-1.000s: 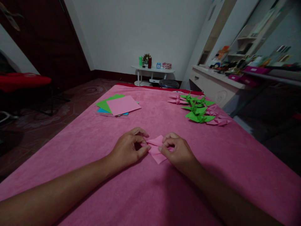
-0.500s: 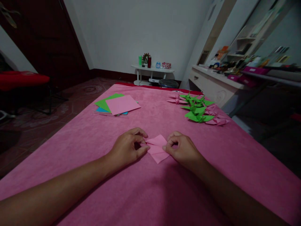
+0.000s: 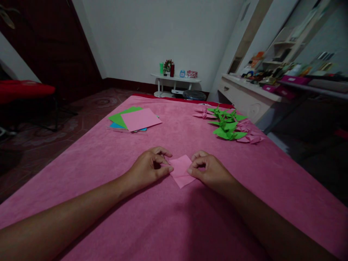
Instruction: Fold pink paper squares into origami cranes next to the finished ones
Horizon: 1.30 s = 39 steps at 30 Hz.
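Right thumb and forefinger pinch together on the near-right edge of a folded pink paper, seen from the head camera, the right hand curling its other fingers toward the far edge. Opposite, the left hand sets its thumb at the paper's left corner, fingers arched just past it; whether they clamp the corner from beneath cannot be told.

The paper lies on a pink cloth, between the hands, a corner pointing toward the wearer and a crease line running across its lower part. Beyond it to the left, a pink sheet tops a loose pile with green paper and blue paper showing below. Beyond it to the right sit folded birds, green birds gathered among pink birds. Well beyond the paper, a white side table stands against the wall.

Clean work here likely calls for a light left hold that stops the paper from turning, while the right hand brings edges exactly together before any pressing. The soft cloth probably gives under a fingertip, so a crease may sharpen better when squeezed between thumb and finger; a hurried pull could skew the layers.
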Each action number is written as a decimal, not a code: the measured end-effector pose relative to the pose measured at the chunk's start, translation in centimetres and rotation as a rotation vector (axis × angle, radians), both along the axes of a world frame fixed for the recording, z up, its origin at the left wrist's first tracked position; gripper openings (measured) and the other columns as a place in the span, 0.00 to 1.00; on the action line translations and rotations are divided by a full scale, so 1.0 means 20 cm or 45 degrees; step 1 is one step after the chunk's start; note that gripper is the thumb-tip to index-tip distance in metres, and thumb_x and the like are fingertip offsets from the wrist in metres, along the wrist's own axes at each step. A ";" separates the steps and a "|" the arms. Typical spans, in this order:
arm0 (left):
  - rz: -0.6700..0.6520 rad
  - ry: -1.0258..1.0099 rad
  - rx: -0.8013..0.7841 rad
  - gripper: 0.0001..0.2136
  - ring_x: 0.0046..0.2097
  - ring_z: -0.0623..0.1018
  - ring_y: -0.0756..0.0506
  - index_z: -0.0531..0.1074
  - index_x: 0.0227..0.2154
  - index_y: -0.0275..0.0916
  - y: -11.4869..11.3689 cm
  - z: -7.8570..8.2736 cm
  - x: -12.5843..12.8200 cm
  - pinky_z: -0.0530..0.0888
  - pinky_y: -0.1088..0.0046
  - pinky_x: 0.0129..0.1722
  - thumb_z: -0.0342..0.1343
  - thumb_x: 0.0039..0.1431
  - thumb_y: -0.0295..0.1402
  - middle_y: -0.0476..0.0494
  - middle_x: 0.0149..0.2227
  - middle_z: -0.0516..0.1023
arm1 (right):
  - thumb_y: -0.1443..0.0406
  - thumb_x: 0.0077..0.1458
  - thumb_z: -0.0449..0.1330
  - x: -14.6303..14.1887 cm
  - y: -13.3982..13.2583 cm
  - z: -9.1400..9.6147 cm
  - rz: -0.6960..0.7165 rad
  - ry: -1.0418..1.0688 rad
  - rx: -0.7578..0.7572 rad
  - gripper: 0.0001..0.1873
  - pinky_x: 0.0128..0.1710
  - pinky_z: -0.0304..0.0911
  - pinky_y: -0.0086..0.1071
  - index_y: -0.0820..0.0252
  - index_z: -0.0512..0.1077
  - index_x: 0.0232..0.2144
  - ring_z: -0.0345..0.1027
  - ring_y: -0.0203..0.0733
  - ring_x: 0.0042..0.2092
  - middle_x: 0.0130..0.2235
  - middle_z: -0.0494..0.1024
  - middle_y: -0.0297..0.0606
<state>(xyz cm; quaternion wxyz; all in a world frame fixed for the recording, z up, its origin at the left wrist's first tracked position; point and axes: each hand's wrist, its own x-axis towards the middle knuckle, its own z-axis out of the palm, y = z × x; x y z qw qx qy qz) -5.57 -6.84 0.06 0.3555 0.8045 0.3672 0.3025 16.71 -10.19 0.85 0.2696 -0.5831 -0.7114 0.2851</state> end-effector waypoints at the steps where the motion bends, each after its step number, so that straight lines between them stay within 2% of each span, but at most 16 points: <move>1: -0.001 0.002 0.008 0.07 0.41 0.73 0.48 0.77 0.22 0.37 0.00 0.00 0.00 0.70 0.73 0.39 0.58 0.51 0.32 0.43 0.42 0.72 | 0.68 0.44 0.61 0.00 0.00 0.01 0.018 0.002 -0.019 0.06 0.36 0.61 0.30 0.60 0.74 0.18 0.65 0.36 0.34 0.32 0.69 0.35; 6: -0.002 0.013 0.028 0.06 0.41 0.72 0.48 0.77 0.23 0.37 0.00 -0.01 0.00 0.70 0.72 0.39 0.58 0.52 0.31 0.42 0.43 0.72 | 0.71 0.43 0.61 0.04 0.00 0.07 0.059 -0.027 -0.111 0.05 0.36 0.60 0.29 0.62 0.73 0.18 0.66 0.37 0.36 0.35 0.70 0.38; 12: -0.006 0.022 0.043 0.06 0.40 0.72 0.48 0.77 0.23 0.37 -0.01 0.01 0.00 0.70 0.71 0.39 0.58 0.51 0.30 0.42 0.43 0.72 | 0.72 0.41 0.61 0.08 0.00 0.08 0.144 -0.102 -0.101 0.05 0.33 0.59 0.28 0.61 0.74 0.18 0.65 0.36 0.34 0.37 0.70 0.37; 19: 0.013 -0.041 0.016 0.06 0.40 0.72 0.48 0.77 0.22 0.36 -0.02 0.04 0.01 0.70 0.71 0.39 0.58 0.51 0.30 0.41 0.41 0.72 | 0.75 0.36 0.61 0.08 -0.01 0.09 0.101 -0.152 -0.033 0.08 0.34 0.58 0.27 0.59 0.75 0.22 0.65 0.36 0.33 0.31 0.71 0.34; 26: 0.011 -0.060 0.023 0.06 0.39 0.72 0.48 0.76 0.22 0.37 -0.04 0.04 0.00 0.70 0.70 0.40 0.58 0.51 0.30 0.42 0.42 0.72 | 0.72 0.40 0.58 0.09 -0.01 0.06 0.051 -0.159 -0.135 0.06 0.24 0.53 0.25 0.60 0.74 0.23 0.62 0.33 0.25 0.22 0.71 0.31; 34: 0.011 -0.043 0.041 0.06 0.38 0.72 0.49 0.76 0.22 0.37 -0.05 0.05 0.01 0.71 0.71 0.39 0.58 0.51 0.30 0.42 0.41 0.72 | 0.71 0.41 0.57 0.08 -0.03 0.11 0.154 -0.295 -0.017 0.06 0.25 0.52 0.25 0.59 0.73 0.20 0.62 0.34 0.27 0.26 0.72 0.33; 39: 0.013 -0.028 0.050 0.05 0.39 0.73 0.48 0.76 0.22 0.37 -0.05 0.05 0.01 0.71 0.71 0.39 0.58 0.50 0.30 0.42 0.41 0.73 | 0.71 0.42 0.56 0.05 -0.03 0.12 0.086 -0.436 0.000 0.06 0.24 0.50 0.26 0.60 0.72 0.19 0.62 0.34 0.25 0.25 0.72 0.34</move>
